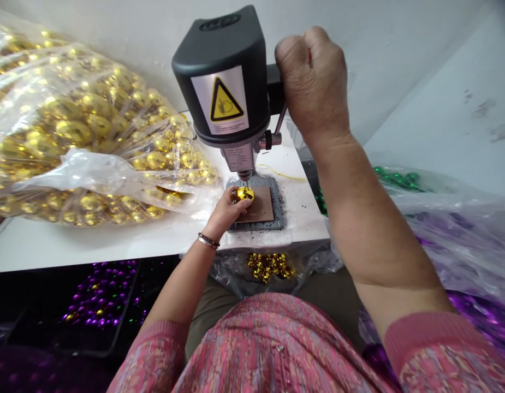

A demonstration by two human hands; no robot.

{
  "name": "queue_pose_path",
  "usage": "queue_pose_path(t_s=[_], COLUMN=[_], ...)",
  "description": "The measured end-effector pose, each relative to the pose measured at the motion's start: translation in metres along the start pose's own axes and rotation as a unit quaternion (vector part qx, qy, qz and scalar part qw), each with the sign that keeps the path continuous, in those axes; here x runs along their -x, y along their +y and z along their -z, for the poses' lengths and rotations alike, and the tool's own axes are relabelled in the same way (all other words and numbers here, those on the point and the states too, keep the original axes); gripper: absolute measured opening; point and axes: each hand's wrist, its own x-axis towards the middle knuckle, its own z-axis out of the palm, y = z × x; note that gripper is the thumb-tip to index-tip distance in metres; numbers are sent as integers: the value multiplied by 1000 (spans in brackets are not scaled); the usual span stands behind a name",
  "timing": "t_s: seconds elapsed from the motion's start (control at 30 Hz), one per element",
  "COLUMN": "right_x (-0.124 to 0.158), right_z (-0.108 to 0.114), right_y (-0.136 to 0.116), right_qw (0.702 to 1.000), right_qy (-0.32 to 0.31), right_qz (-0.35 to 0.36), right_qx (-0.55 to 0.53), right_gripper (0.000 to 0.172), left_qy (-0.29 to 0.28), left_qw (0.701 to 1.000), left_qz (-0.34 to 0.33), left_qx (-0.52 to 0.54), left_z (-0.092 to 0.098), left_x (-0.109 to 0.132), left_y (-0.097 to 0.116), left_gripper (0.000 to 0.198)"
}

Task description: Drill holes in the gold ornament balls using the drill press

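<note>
White workbench [72, 245] ahead of the hands is carrying a bench drill [221, 76], left hand [223, 213] is pinching a gold ball [244, 194] beneath the chuck [244, 174], right hand [313, 82] is closing in a fist around the feed lever [280, 123].

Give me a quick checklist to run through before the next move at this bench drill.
Left hand holding gold ball on brown pad: ok.
Ball under drill bit: ok.
Right hand closed on feed lever: ok.
Bit tip touching ball: cannot tell.
Left fingers clear of bit: ok.
Table free of black specks: not ok.
</note>
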Motion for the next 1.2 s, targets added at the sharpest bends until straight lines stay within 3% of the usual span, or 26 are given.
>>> queue_pose_path(t_s=[0.3,0.53,0.77,0.97,1.2], right_x=[0,19,72,100,106], right_z=[-2,6,17,6,-3], right_y=[4,8,47,81,92], right_qw=[999,996,968,959,930], right_qy=[2,24,37,68,130], right_qz=[14,60,246,270,337], right_qx=[-30,-56,-12,53,66], right_gripper=[43,46,16,13,9], left_qy=[16,28,20,16,12], left_qw=[972,969,970,972,975], left_qz=[-70,-75,-95,-99,-107], left_qx=[-222,-233,-224,-212,-195], left_z=[-6,-10,-10,-11,-11], left_x=[2,3,-1,-3,-2], left_y=[6,3,-8,-12,-11], left_gripper=[70,78,75,74,71])
